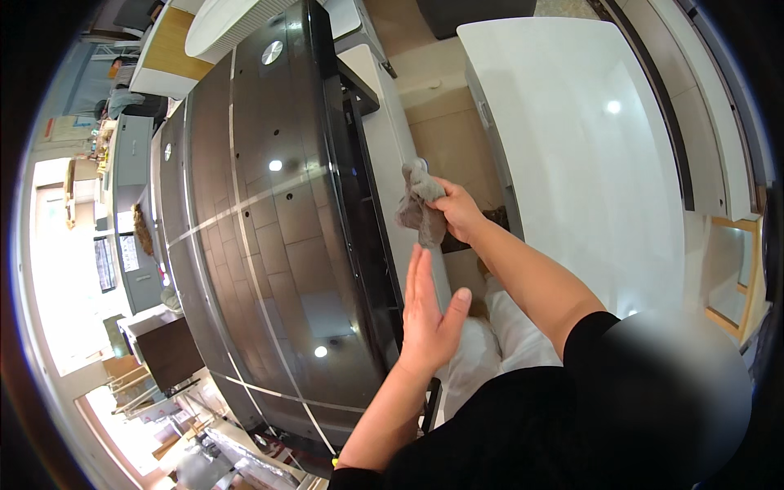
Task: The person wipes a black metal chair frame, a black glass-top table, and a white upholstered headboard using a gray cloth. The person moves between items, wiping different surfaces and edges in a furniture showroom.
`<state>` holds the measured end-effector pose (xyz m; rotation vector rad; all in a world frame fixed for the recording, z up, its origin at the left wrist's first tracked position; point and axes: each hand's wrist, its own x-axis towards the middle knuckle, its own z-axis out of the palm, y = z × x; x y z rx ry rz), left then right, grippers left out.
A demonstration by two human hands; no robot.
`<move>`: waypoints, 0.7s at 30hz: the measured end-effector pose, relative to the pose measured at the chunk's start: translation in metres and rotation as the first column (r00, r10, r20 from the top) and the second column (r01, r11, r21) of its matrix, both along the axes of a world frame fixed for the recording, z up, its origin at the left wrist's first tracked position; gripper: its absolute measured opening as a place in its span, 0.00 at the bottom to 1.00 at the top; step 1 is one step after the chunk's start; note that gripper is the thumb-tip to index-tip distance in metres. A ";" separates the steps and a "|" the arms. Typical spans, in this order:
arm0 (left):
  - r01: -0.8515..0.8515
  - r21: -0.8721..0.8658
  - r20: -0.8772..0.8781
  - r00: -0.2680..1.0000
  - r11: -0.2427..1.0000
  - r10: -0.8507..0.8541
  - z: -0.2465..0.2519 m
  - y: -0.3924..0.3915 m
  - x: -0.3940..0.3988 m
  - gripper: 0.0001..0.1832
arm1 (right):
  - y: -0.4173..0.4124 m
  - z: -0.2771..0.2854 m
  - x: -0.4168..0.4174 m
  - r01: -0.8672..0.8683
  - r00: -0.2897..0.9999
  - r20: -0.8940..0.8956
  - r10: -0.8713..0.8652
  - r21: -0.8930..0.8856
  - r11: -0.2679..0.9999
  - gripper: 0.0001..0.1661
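A crumpled grey cloth (422, 205) hangs from my right hand (456, 208), its upper end pinched between thumb and fingers. Just below it, my left hand (432, 312) is held up with the fingers straight and together and the thumb apart, holding nothing; its fingertips are right by the cloth's lower end in the picture, and I cannot tell whether they touch. Left of both hands lies a large dark glossy panelled surface (306, 257) with pale strips crossing it and round holes and metal discs in it. Beneath the cloth runs a narrow white ledge (383, 141).
A white-topped cabinet (582, 153) stands to the right, across a tiled floor gap (453, 135). At the far left are grey cabinets (135, 150) and a dark-fronted box (168, 352). A wooden frame (750, 282) leans at the far right. Another person (199, 468) is partly visible at bottom left.
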<state>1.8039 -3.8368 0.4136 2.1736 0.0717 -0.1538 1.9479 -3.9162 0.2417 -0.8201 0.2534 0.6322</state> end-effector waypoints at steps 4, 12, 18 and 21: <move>-0.024 0.042 0.005 1.000 0.999 0.024 -0.002 0.005 0.075 0.37 | 0.005 -0.002 0.056 0.037 0.999 0.014 -0.037 0.011 0.999 0.30; 0.008 -0.013 -0.040 0.999 1.000 -0.008 0.000 0.014 0.163 0.39 | 0.034 -0.001 0.177 0.008 0.991 0.133 -0.001 -0.048 0.999 0.31; -0.015 -0.148 -0.146 0.989 0.989 -0.007 0.001 0.030 0.212 0.37 | 0.087 0.000 0.262 -0.052 0.974 0.207 0.093 -0.198 0.979 0.34; 0.053 -0.115 -0.144 0.987 0.992 -0.070 -0.007 0.035 0.239 0.39 | 0.121 -0.013 0.287 0.096 0.869 0.489 0.075 -0.316 0.944 0.35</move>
